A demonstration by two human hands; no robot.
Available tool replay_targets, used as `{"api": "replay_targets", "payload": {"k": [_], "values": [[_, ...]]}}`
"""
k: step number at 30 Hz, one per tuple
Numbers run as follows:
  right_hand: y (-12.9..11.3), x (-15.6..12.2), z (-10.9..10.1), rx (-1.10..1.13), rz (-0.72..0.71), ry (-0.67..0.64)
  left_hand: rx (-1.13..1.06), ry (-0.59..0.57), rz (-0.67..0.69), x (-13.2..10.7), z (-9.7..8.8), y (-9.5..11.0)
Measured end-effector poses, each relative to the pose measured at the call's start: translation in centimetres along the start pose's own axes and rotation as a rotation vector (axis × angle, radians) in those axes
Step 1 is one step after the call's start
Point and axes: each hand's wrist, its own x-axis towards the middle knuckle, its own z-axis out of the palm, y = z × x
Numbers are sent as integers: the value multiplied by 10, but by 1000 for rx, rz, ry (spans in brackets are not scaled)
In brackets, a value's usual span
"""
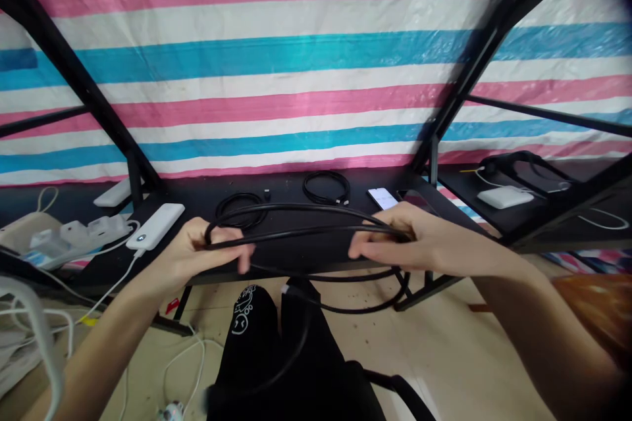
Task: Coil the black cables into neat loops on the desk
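Observation:
A black cable point(306, 208) hangs in wide, loose loops between my two hands, in front of the black desk's edge. My left hand point(210, 248) is closed round the loops at their left end. At the right end my right hand point(388, 237) grips the same strands, thumb and fingers pressed together. Lower loops sag beneath my hands, and one loose length with a pale connector tip point(285, 289) dangles over my knees. Behind, two more coiled black cables lie on the desk: one at left point(240, 209), partly hidden by the held loops, and one at centre point(326, 188).
A white power bank point(155, 227) with a plugged-in cord lies left, beside a power strip with white chargers point(79, 237). A lit phone point(382, 198) rests at right. Black metal posts point(469, 72) flank the desk point(291, 256). White cords point(202, 348) trail over the floor.

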Motion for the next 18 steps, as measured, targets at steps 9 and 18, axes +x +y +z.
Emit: {"api": "replay_targets", "payload": {"k": [9, 18], "values": [[27, -6, -17, 146, 17, 33, -75, 339, 9, -6, -24, -2], [30, 4, -14, 364, -77, 194, -158, 398, 1, 2, -35, -10]]}}
